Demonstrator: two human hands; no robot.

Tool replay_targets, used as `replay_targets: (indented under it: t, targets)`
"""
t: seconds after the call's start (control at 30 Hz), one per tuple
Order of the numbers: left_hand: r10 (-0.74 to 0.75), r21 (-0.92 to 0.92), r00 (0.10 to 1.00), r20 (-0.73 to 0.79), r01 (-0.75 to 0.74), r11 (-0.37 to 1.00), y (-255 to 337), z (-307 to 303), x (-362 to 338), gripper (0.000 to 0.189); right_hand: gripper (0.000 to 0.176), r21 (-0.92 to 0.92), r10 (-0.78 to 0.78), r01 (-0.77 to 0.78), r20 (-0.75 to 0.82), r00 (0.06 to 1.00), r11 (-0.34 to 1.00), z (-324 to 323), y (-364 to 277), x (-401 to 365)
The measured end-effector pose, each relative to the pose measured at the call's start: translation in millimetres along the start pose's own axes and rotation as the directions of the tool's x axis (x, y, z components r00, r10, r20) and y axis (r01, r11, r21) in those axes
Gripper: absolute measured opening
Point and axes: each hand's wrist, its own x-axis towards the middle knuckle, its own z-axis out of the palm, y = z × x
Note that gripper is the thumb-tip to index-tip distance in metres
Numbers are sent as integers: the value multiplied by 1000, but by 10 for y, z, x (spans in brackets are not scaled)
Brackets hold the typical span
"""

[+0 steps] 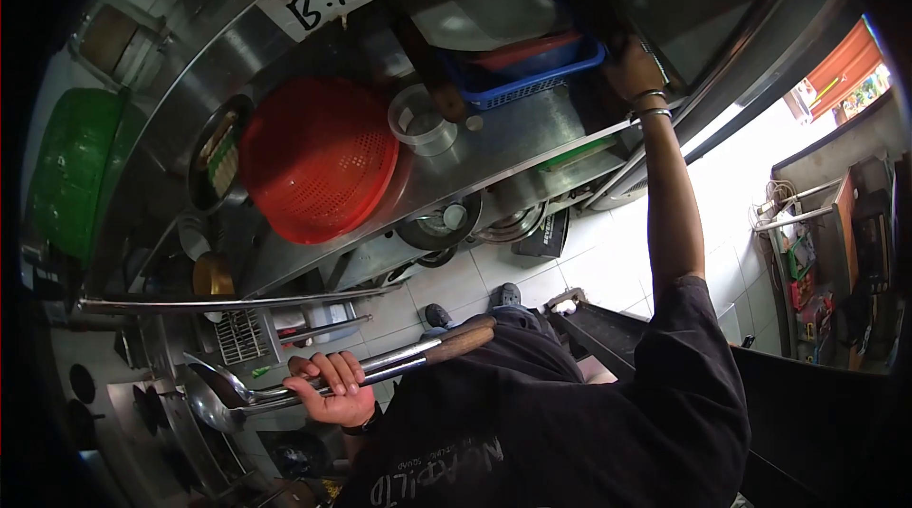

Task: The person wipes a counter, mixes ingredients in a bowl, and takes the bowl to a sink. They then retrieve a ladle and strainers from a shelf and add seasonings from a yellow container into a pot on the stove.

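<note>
My left hand [332, 389] is closed around the metal shafts of long-handled ladles [418, 353]. Their shiny bowls [211, 399] point to the lower left, and the wooden handle ends lie across the front of the dark shirt. On the right, my right hand [635, 69] reaches into the dark end of a steel shelf, beside a blue basket [532, 85]. Its fingers are lost in shadow, so what they touch or hold cannot be made out. A ridged metal thing [655, 62] shows next to that hand.
A red colander [318, 161] and a clear round container [422, 121] stand on the steel shelf [513, 142]. Pans [439, 221] sit below it. A green tub [71, 176] is at far left, a rack [836, 261] at right. A metal rail [237, 303] crosses the left side.
</note>
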Motion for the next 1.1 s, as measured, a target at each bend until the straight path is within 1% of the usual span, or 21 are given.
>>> replay_targets:
  t: [0.07, 0.1, 0.17, 0.2, 0.27, 0.3, 0.33, 0.37, 0.5, 0.57, 0.6, 0.67, 0.73, 0.8, 0.87, 0.9, 0.97, 1.0, 1.03, 1.07, 1.1]
  targets:
    - [3, -5, 1000, -20, -3, 1000, 6, 5, -14, 40, 56, 105, -46, 56, -92, 995, 993, -77, 96, 80]
    - [4, -2, 1000, -25, -4, 1000, 10, -10, -23, 40, 56, 106, -51, 60, -88, 995, 993, -81, 144, 107]
    - [11, -3, 999, -37, -12, 1000, 8, -44, -34, 39, 50, 35, -32, 32, -7, 999, 999, -74, 245, 187]
    - [13, -1, 999, -44, -13, 1000, 7, -48, -35, 39, 50, 35, -38, 38, -3, 999, 999, -18, 337, 230]
    - [22, -14, 999, -37, -22, 1000, 7, -51, -35, 39, 53, -160, -159, 133, -167, 973, 978, 146, 481, 297]
    - [25, -13, 999, -43, -26, 1000, 4, -53, -33, 39, 53, -159, -166, 140, -166, 972, 977, 118, 433, 302]
    - [21, -16, 999, -47, -22, 1000, 4, -58, -36, 39, 55, -71, -40, 35, -59, 997, 997, 46, 357, 279]
    - [16, -18, 999, -50, -17, 1000, 5, -62, -39, 38, 57, 4, 81, -81, 59, 995, 997, -28, 287, 247]
    - [28, -16, 998, -60, -29, 999, -14, -78, -39, 38, 59, -17, 55, -54, 123, 991, 998, -111, 223, 293]
    - [13, -36, 999, -34, -14, 999, -24, -64, -17, 38, 50, 44, -44, 39, 123, 991, 998, -29, 421, 492]
    - [17, -38, 999, -41, -19, 999, -31, -55, -15, 38, 50, 43, -52, 47, 123, 991, 998, -92, 397, 559]
    - [4, -62, 999, -46, -7, 998, -30, -44, -15, 38, 52, 47, -18, 9, 213, 977, 999, -363, 328, 656]
    - [0, -58, 999, -51, -3, 998, -23, -29, -8, 38, 54, 87, -32, 14, 208, 978, 996, -574, 292, 691]
    - [3, -57, 999, -48, -6, 998, -36, -27, -6, 38, 55, 126, -47, 22, 203, 978, 992, -630, 255, 642]
    - [1, -56, 998, -56, -5, 998, -37, -38, -6, 38, 55, 152, -70, 68, 8, 998, 986, -642, 233, 505]
    - [0, -55, 998, -60, -3, 998, -36, -45, -12, 38, 55, 152, -77, 74, 13, 997, 986, -651, 201, 421]
    - [-9, -50, 996, -84, 5, 999, -40, -102, -39, 39, 52, 291, 14, 48, -207, 978, 956, -679, 117, 195]
    - [-16, -49, 995, -96, 11, 999, -47, -126, -53, 40, 52, 292, 10, 50, -201, 979, 955, -723, 33, 68]
    - [-16, -46, 995, -101, 11, 999, -54, -124, -53, 40, 52, 290, 35, 35, -234, 972, 956, -797, -79, -64]
    - [-16, -57, 994, -110, 10, 998, -59, -115, -56, 39, 53, 287, 61, 18, -266, 962, 958, -843, -136, -192]
    - [-16, -69, 993, -119, 8, 998, -56, -111, -59, 37, 53, 286, 59, 18, -261, 964, 958, -830, -139, -299]
